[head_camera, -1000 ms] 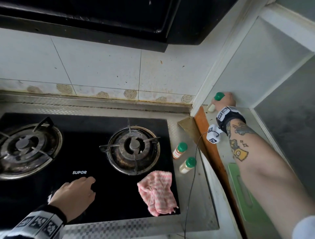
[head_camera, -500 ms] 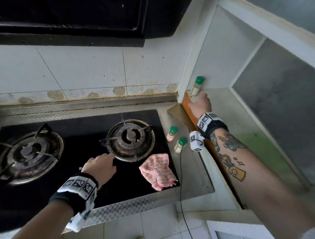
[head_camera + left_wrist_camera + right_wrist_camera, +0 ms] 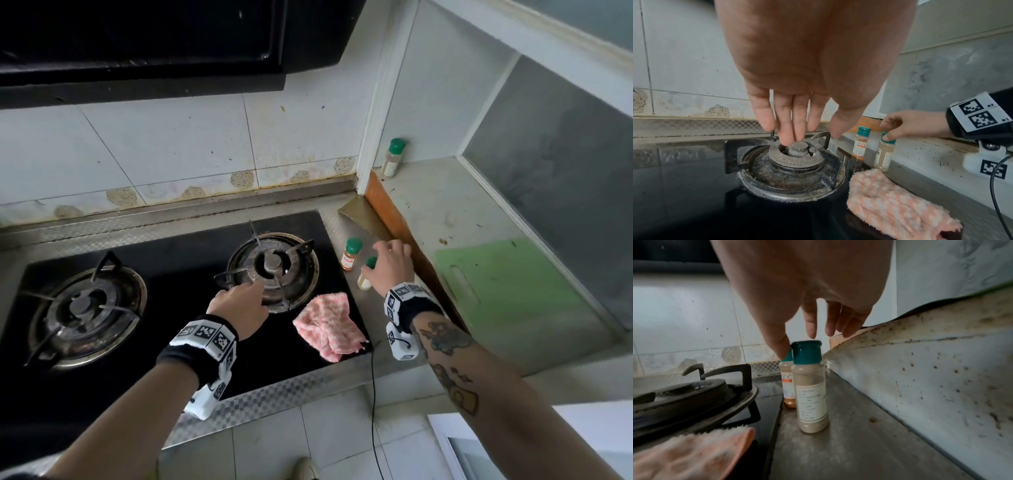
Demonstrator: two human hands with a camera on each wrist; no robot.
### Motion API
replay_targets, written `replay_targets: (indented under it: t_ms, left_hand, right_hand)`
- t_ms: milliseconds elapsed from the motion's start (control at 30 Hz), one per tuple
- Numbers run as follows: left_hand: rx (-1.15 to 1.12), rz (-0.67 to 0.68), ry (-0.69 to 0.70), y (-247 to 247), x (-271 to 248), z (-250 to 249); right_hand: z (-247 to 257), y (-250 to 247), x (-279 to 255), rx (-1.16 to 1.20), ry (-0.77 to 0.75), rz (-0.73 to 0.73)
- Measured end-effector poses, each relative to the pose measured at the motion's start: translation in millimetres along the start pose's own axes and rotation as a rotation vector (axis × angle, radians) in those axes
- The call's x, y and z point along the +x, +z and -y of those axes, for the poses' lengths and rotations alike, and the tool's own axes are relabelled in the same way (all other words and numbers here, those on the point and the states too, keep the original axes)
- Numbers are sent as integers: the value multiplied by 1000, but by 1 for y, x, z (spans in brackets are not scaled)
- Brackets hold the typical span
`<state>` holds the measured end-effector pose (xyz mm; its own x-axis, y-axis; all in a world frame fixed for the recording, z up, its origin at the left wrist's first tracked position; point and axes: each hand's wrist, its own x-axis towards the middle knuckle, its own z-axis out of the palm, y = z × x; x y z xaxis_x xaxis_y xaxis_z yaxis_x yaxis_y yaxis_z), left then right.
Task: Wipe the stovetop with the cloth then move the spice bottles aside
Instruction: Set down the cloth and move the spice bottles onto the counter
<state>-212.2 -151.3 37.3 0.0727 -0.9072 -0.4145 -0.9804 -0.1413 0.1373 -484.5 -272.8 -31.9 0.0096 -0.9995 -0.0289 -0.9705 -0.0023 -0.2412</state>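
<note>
A black glass stovetop (image 3: 178, 253) carries a crumpled pink cloth (image 3: 329, 325) at its front right corner. Two green-capped spice bottles stand on the steel strip to its right: an orange one (image 3: 351, 255) and a pale one (image 3: 364, 279). My right hand (image 3: 380, 260) hovers over the pale bottle (image 3: 812, 394); the thumb touches its cap and the fingers (image 3: 812, 324) stay spread above it. A third spice bottle (image 3: 394, 157) stands in the back corner of the raised counter. My left hand (image 3: 246, 291) hangs with straight fingers over the right burner (image 3: 793, 164), holding nothing.
A green cutting board (image 3: 507, 284) lies on the raised counter, behind a wooden edge strip (image 3: 394, 219). The left burner (image 3: 85, 308) sits at the stove's far side. A range hood (image 3: 154, 44) hangs overhead. A black cable (image 3: 373, 394) drops from my right wrist.
My right hand let go of the bottle on the raised counter and came back down onto the pale bottle. My left hand moved from the stove's front to the right burner.
</note>
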Motion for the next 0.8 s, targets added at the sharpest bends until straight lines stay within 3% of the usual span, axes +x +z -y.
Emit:
replay_targets:
  t_ms: [300,633,800]
  left_hand:
    - [29,-4,1,-7,1,1]
    - [-14,-75,-37,-24,31,0]
    - [-2,-119,-44,-41,41,-4]
  right_hand:
    - [7,-1,3,65,26,88]
    - [9,-93,101,391,219,-183]
    - [4,-100,154,310,204,-224]
